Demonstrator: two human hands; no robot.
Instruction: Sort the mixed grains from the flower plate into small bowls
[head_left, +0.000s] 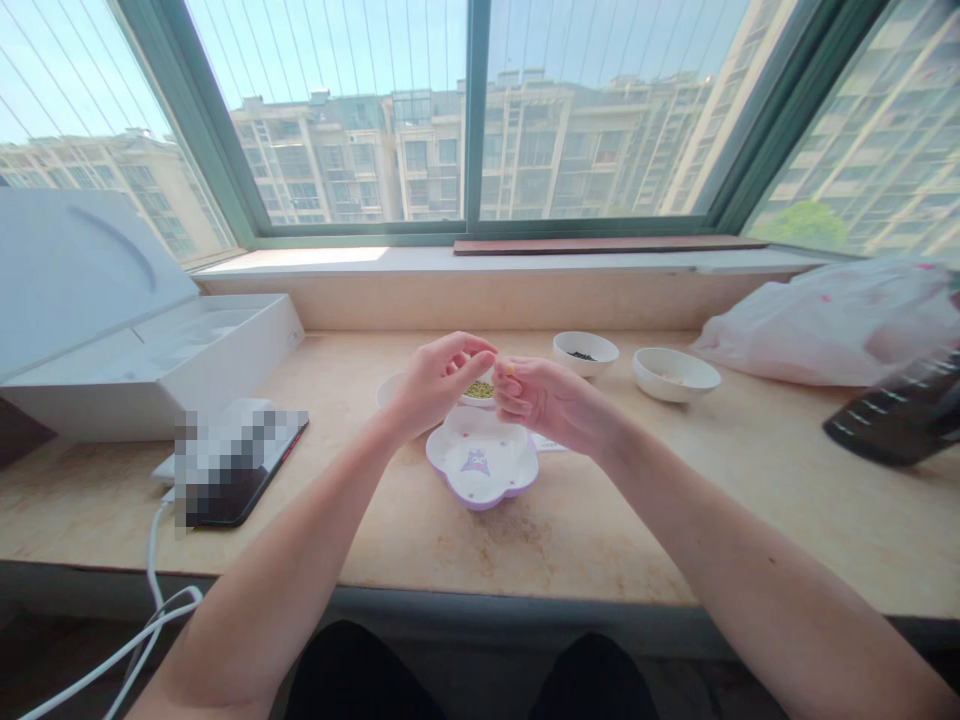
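the left hand [435, 385] is hanging just behind the flower-shaped melamine dish [480, 480], with its thumb and index fingertips [486, 353] pinching closed; whether they are gripping a seed is too small to tell. the right hand [547, 400] is reaching in from the right of that dish, its fingers curling closed and nearly touching the left fingertips, with nothing clearly gripped. the green seeds [480, 390] are lying in a small white dish [476, 403] just behind the flower-shaped dish, partly hidden between the hands. the flower-shaped dish, with a purple rim and a cartoon figure printed on it, is sitting on a stone window ledge [420, 540]. a white plate [390, 388] is peeking out behind it to the left, under the left hand. behind it to the right, a white bowl of dark seeds [585, 350] and a white bowl of pale grains [675, 375] are standing apart. well left of it, a phone [247, 490] is lying on a white cable [154, 550] beside an open white box [150, 370]. well right of it, a plastic bag [825, 325] is slumping against the wall.
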